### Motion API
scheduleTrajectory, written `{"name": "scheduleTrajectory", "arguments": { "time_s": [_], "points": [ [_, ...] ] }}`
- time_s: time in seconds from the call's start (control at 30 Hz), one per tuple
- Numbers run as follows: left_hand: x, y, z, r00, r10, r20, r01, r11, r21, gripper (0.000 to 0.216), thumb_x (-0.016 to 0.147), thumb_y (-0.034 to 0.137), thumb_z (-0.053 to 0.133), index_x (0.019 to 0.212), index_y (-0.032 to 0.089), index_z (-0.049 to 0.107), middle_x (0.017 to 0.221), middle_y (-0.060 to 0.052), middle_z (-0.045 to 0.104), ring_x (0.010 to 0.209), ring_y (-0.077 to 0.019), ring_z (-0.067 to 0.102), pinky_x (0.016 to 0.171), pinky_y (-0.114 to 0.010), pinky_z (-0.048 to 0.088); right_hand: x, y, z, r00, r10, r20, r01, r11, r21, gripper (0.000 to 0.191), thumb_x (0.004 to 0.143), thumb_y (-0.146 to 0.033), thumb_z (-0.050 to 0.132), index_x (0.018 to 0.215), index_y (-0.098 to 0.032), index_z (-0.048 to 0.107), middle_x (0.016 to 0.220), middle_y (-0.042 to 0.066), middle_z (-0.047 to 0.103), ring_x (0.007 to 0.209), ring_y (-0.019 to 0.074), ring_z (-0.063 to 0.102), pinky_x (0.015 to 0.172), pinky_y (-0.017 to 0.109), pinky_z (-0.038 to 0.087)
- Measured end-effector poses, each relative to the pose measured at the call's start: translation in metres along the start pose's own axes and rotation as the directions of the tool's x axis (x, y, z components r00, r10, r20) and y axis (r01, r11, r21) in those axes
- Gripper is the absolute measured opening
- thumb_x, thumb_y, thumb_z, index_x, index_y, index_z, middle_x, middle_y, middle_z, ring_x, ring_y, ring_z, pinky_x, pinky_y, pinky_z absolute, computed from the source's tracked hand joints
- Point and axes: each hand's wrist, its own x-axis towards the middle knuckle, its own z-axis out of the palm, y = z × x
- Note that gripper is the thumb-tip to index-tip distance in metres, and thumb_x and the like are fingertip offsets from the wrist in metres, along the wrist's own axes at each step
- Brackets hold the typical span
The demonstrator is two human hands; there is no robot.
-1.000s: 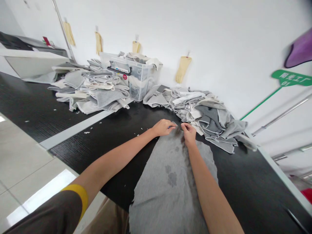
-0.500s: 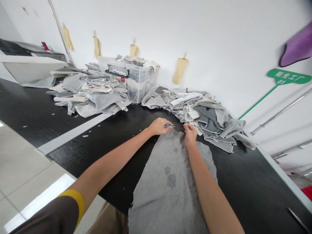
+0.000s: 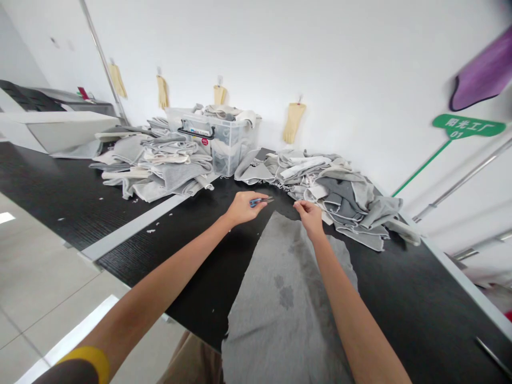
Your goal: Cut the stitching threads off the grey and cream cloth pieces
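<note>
A long grey cloth with dark stains lies on the black table and hangs over its near edge. My left hand is closed round small blue-handled snips, held just left of the cloth's far end. My right hand pinches the far edge of the cloth, fingers pressed together.
A heap of grey and white cloth pieces lies just beyond my hands. Another stack sits at the back left beside a clear plastic bin with cloth in it. Gloves hang on the wall. White lint specks dot the table.
My left hand with the snips has lifted off the cloth and drawn a little to the left. My right hand keeps its pinch on the edge.
</note>
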Motion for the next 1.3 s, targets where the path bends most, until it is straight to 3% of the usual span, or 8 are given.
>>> {"name": "scheduleTrajectory", "arguments": {
  "time_s": [0.13,0.27,0.4,0.63,0.93,1.07,1.2,1.3],
  "points": [
    [-0.023,-0.003,-0.042,0.992,-0.092,-0.082,0.095,0.995,0.022,0.022,0.086,0.03,0.065,0.103,0.021,0.075,0.098,-0.004,0.078,0.085,-0.0186,0.073,0.08,-0.031,0.058,-0.008,-0.041,0.016,0.943,-0.073,0.324,0.138,0.974,-0.182,0.023,0.076,-0.039,0.064,0.074,-0.017,0.071,0.07,0.004,0.069,0.063,0.0164,0.058,0.062,0.029,0.044],
    [-0.048,-0.014,-0.067,0.972,-0.176,-0.157,0.187,0.98,0.063,0.021,0.084,0.029,0.065,0.102,0.022,0.075,0.094,-0.003,0.078,0.08,-0.0182,0.073,0.079,-0.031,0.059,-0.026,-0.065,0.043,0.872,-0.118,0.476,0.265,0.93,-0.256,0.015,0.078,-0.029,0.062,0.075,-0.02,0.073,0.073,0.003,0.071,0.065,0.017,0.061,0.063,0.028,0.044],
    [-0.06,-0.026,-0.076,0.951,-0.221,-0.216,0.245,0.965,0.093,0.021,0.084,0.029,0.065,0.102,0.023,0.074,0.093,-0.002,0.078,0.077,-0.0168,0.072,0.077,-0.03,0.059,-0.039,-0.065,0.063,0.787,-0.123,0.605,0.386,0.863,-0.326,0.012,0.076,-0.021,0.062,0.071,-0.022,0.073,0.071,0.003,0.072,0.063,0.0164,0.061,0.062,0.028,0.044],
    [-0.061,-0.032,-0.076,0.956,-0.215,-0.202,0.238,0.966,0.1,0.02,0.083,0.026,0.066,0.101,0.023,0.074,0.095,-0.002,0.078,0.079,-0.0174,0.071,0.077,-0.03,0.058,-0.036,-0.055,0.076,0.744,-0.086,0.663,0.41,0.842,-0.35,0.014,0.077,-0.021,0.061,0.076,-0.023,0.075,0.072,0.002,0.072,0.064,0.0162,0.064,0.063,0.028,0.048],
    [-0.062,-0.031,-0.074,0.959,-0.223,-0.175,0.243,0.964,0.105,0.02,0.084,0.026,0.066,0.102,0.022,0.073,0.099,-0.004,0.077,0.085,-0.019,0.072,0.083,-0.032,0.057,-0.027,-0.066,0.088,0.687,-0.047,0.725,0.23,0.961,-0.156,0.024,0.072,-0.008,0.058,0.079,-0.021,0.076,0.077,0.002,0.075,0.073,0.018,0.072,0.073,0.029,0.056],
    [-0.062,-0.03,-0.074,0.961,-0.223,-0.163,0.242,0.965,0.104,0.02,0.084,0.024,0.066,0.102,0.021,0.073,0.1,-0.004,0.077,0.086,-0.0191,0.072,0.083,-0.031,0.056,-0.029,-0.07,0.092,0.662,-0.04,0.748,0.312,0.923,-0.227,0.025,0.073,-0.005,0.057,0.081,-0.02,0.076,0.082,0.002,0.076,0.079,0.0161,0.072,0.077,0.025,0.055],
    [-0.062,-0.029,-0.074,0.962,-0.222,-0.159,0.241,0.965,0.107,0.02,0.084,0.024,0.066,0.103,0.02,0.073,0.1,-0.005,0.077,0.086,-0.0193,0.072,0.084,-0.031,0.056,-0.033,-0.074,0.099,0.692,-0.05,0.72,0.416,0.843,-0.342,0.006,0.076,-0.022,0.069,0.078,-0.019,0.074,0.071,0.002,0.073,0.066,0.0147,0.069,0.064,0.022,0.05],
    [-0.062,-0.029,-0.075,0.961,-0.226,-0.157,0.244,0.964,0.11,0.02,0.084,0.024,0.066,0.102,0.02,0.073,0.099,-0.005,0.077,0.084,-0.0188,0.072,0.082,-0.031,0.056,-0.036,-0.074,0.104,0.654,-0.038,0.755,0.448,0.824,-0.347,0.01,0.079,-0.024,0.066,0.079,-0.019,0.075,0.069,0.001,0.073,0.063,0.0142,0.067,0.06,0.022,0.048]
  ]
}}
